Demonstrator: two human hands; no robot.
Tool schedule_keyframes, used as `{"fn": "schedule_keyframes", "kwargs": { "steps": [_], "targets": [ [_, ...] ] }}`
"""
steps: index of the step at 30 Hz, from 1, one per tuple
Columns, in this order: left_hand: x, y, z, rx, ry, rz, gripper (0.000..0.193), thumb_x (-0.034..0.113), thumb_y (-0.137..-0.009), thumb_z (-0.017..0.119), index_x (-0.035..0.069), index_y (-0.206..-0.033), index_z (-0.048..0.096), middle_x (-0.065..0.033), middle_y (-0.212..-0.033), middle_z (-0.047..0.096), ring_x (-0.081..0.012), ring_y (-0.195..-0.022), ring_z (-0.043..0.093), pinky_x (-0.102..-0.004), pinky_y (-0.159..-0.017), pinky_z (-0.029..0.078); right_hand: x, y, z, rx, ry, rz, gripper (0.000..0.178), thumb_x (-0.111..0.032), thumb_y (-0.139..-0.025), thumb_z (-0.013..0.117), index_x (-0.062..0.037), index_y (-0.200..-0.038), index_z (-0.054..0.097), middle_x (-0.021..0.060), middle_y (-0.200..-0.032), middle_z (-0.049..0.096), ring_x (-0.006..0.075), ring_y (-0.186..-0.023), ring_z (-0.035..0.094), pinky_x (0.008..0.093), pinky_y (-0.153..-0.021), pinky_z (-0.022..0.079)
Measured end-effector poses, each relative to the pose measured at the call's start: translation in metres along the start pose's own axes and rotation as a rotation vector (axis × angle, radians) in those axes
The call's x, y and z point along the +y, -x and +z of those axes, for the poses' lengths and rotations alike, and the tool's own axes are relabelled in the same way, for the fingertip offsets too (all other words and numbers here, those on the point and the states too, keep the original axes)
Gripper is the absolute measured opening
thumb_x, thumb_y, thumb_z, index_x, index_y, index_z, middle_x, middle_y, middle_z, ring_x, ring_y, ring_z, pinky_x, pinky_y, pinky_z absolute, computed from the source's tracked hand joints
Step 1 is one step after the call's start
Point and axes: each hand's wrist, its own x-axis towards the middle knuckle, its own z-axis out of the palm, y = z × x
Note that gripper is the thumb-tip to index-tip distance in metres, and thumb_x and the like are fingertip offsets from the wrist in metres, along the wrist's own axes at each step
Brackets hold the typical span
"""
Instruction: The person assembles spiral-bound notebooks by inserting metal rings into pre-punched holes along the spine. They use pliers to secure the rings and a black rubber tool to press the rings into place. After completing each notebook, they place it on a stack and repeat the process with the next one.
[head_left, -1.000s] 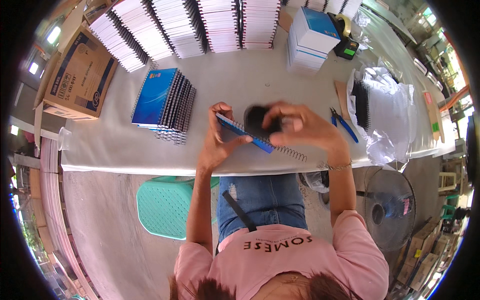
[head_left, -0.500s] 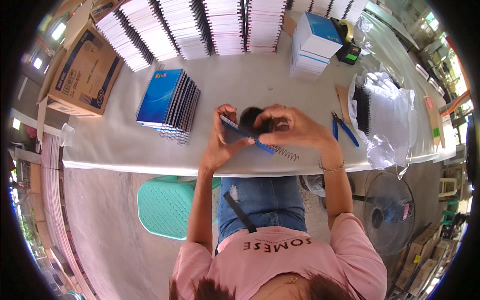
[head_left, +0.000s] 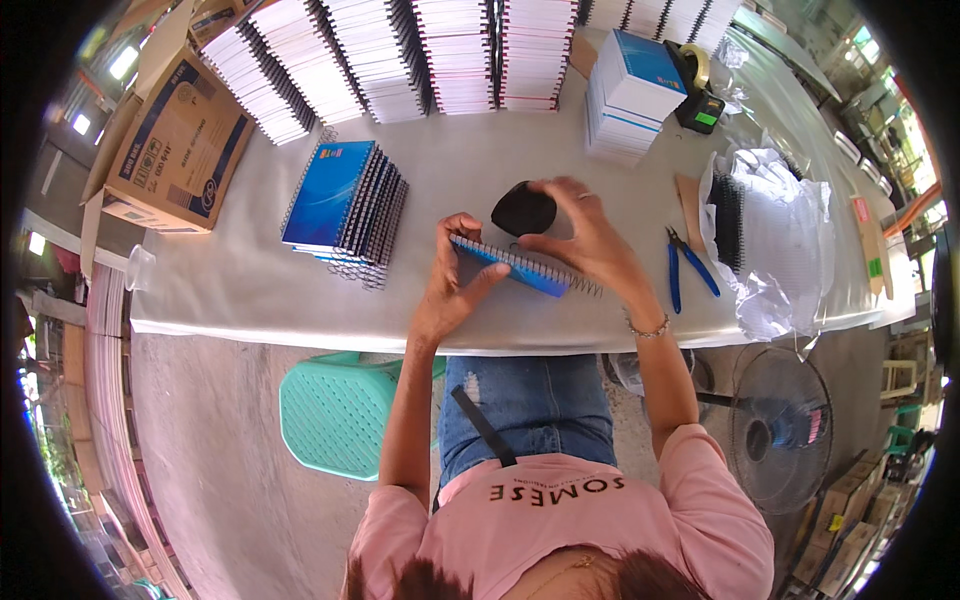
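pale-covered table [head_left: 235,285] | concrete floor [head_left: 215,430]: green stool [head_left: 335,415], fan [head_left: 760,433] | left grip [head_left: 450,290] pinching blue notebook [head_left: 528,274] | right grip [head_left: 592,240] spread

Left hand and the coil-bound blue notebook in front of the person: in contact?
Touching. The head view shows the left hand gripping the blue notebook near its left end, thumb lying over the cover.

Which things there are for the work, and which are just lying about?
Seem for the work:
- blue notebook in the left hand
- its wire coil
- black object beside the right hand
- notebook stack
- blue-handled cutters

Probably just about:
- green stool
- fan
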Motion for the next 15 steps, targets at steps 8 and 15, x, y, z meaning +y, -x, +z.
{"fn": "schedule_keyframes", "kwargs": {
  "steps": [8,15],
  "targets": [
    [0.003,0.014,0.021,0.198,0.044,0.028,0.031,0.018,-0.101,0.057,0.005,-0.124,0.040,-0.0069,-0.117,0.042,-0.0164,-0.104,0.042,-0.0284,-0.098,0.033,0.036,0.095,-0.042,0.314,0.555,0.498,0.062,-0.042,-0.087,0.071,-0.0181,-0.140,0.050,0.0210,-0.148,0.039,0.0410,-0.138,0.034,0.0536,-0.113,0.027],
    [0.014,0.016,0.022,0.205,0.004,-0.083,0.029,0.025,-0.104,0.054,0.003,-0.122,0.046,-0.0068,-0.106,0.049,-0.0150,-0.096,0.046,-0.0279,-0.087,0.039,0.073,0.130,-0.049,0.422,0.615,0.444,0.049,-0.030,-0.093,0.066,-0.0188,-0.139,0.052,0.0157,-0.139,0.047,0.0341,-0.132,0.040,0.0526,-0.112,0.026]
  ]
}}
